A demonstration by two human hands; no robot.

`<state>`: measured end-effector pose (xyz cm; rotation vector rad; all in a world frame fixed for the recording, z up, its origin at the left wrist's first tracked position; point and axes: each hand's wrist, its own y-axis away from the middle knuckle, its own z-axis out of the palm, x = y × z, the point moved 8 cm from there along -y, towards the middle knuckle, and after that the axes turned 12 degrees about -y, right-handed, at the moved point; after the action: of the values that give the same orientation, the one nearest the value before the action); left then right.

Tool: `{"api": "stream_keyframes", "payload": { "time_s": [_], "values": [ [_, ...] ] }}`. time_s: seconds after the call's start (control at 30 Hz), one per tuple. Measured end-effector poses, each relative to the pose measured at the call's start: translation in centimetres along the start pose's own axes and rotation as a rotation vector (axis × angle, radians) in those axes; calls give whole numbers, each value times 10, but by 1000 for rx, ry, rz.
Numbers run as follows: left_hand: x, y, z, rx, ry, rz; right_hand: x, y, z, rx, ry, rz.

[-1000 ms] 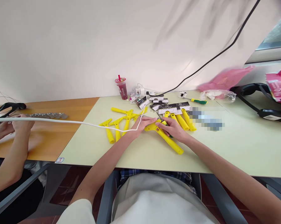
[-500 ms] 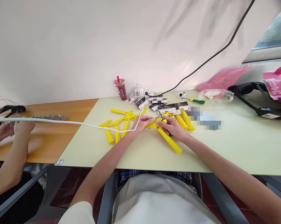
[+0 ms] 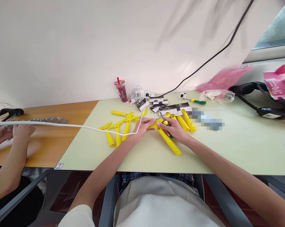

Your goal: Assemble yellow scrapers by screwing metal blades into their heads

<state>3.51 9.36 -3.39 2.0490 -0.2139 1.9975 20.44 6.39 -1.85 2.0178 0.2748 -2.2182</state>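
Observation:
Both of my hands meet around a yellow T-shaped scraper [image 3: 169, 142] above the table. My left hand [image 3: 142, 128] pinches one end of its crosspiece, fingers closed. Wrapped in my right hand [image 3: 177, 130] is a screwdriver with a green and yellow handle [image 3: 171, 136], its shaft pointing up and away; the right thumb also presses on the scraper's head. The scraper's handle slants down to the right below my hands. Several similar yellow scrapers [image 3: 127, 127] lie to the left. More yellow handles [image 3: 182, 123] lie to the right beside printed cards [image 3: 174, 108].
A white cable [image 3: 104, 129] crosses in front of my left forearm. At the back are a drink cup [image 3: 121, 90], a power plug [image 3: 142, 93] and another screwdriver [image 3: 198, 101]. A black headset [image 3: 251, 101] sits right. Another person's hands [image 3: 21, 130] work at the left table.
The view has shifted slightly. Both hands keep the same hold on the scraper and screwdriver, with little visible movement.

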Motion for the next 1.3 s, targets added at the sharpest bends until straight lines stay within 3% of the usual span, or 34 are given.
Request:
{"api": "stream_keyframes", "payload": {
  "time_s": [0.8, 1.3],
  "values": [
    [-5, -4, -2, 55, -107, 59, 6, 1, 5, -18, -11, 20],
    [19, 2, -8, 62, -7, 152, -7, 2, -5, 90, -175, 6]
  ]
}}
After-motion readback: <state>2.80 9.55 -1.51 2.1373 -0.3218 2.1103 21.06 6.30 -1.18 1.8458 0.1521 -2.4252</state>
